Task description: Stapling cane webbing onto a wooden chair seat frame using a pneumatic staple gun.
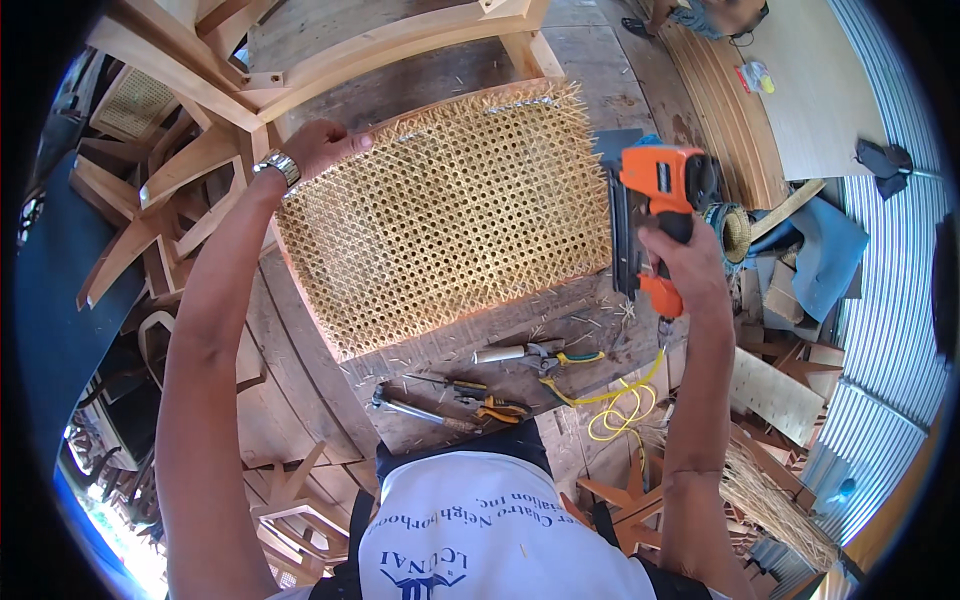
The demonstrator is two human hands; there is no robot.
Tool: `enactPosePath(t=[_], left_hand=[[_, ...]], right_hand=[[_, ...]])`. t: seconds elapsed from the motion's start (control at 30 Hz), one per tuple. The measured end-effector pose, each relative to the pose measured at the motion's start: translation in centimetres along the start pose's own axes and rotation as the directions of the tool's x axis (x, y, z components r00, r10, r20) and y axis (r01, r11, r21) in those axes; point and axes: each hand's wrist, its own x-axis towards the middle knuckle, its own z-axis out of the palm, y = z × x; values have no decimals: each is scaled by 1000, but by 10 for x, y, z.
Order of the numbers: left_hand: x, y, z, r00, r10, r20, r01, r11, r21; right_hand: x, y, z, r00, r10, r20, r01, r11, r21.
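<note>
A woven cane panel (pixel 450 200) with frayed edges lies over a wooden frame on the workbench. My left hand (pixel 325 148) rests at its far left corner, thumb stretched along the edge and fingers reaching over the frame's side. In my right hand (pixel 690 255) is an orange and black staple gun (pixel 655 180), gripped by its handle. The gun's dark magazine stands upright along the panel's right edge; whether it touches the cane I cannot tell. A yellow air hose (pixel 620 395) runs from the gun's base and coils on the bench.
Near the front edge lie a hammer (pixel 425 410), orange-handled pliers (pixel 500 408), pruning shears (pixel 550 358) and a white cylinder (pixel 498 354). A wooden chair frame (pixel 400 50) stands behind the panel. Boards (pixel 725 120) are stacked at the right. Another person (pixel 720 15) is at the far right.
</note>
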Motion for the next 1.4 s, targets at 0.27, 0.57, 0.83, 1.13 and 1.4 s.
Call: enactPosePath(t=[0.27,0.57,0.83,1.13,1.4], left_hand=[[1,7,-1,995,-97,38,98,995,-30],[3,11,-7,977,-175,118,178,984,-11],[3,9,-5,981,-163,101,165,986,-13],[2,13,-4,986,-141,93,143,990,-16],[4,10,-3,984,-153,93,154,988,-14]], right_hand=[[34,-49,51,992,-39,116,43,999,-31],[57,-61,90,967,-57,249,37,996,84],[62,-75,103,959,-30,284,19,999,38],[66,-75,110,959,-36,281,34,999,13],[67,-71,111,965,-49,258,41,999,35]])
